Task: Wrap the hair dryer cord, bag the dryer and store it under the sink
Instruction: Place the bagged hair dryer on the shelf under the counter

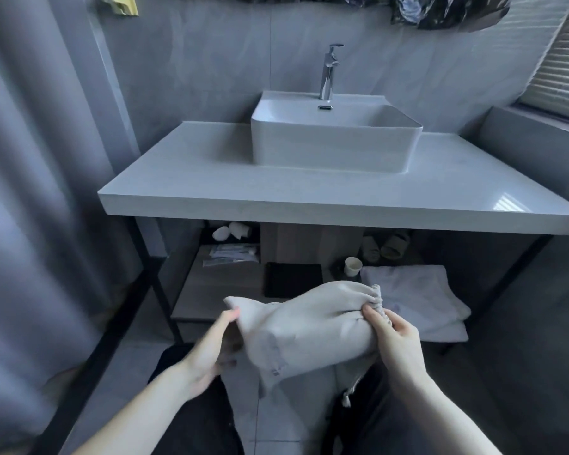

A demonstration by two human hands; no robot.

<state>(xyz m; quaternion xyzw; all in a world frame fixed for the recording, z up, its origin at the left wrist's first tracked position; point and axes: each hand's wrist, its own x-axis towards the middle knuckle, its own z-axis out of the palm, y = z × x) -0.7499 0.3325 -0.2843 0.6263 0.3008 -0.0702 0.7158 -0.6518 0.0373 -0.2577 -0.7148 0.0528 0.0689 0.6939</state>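
Note:
A bulging beige drawstring bag (309, 326) is held in the air in front of the vanity, below counter height. Its contents are hidden inside the cloth. My right hand (391, 336) grips the gathered mouth of the bag at its right end. My left hand (211, 349) holds the bag's closed left end from below, thumb against the cloth. The drawstring tails (349, 394) hang down under the bag. The white sink (335, 139) sits on the grey counter (276, 198), above an open lower shelf (217, 287).
The shelf holds a black mat (293, 279), a folded white towel (414, 297), a small cup (352, 266), sachets (232, 254), toilet rolls (232, 230) and slippers (386, 246). Black frame legs (160, 284) flank it. A grey curtain (30, 192) hangs at left.

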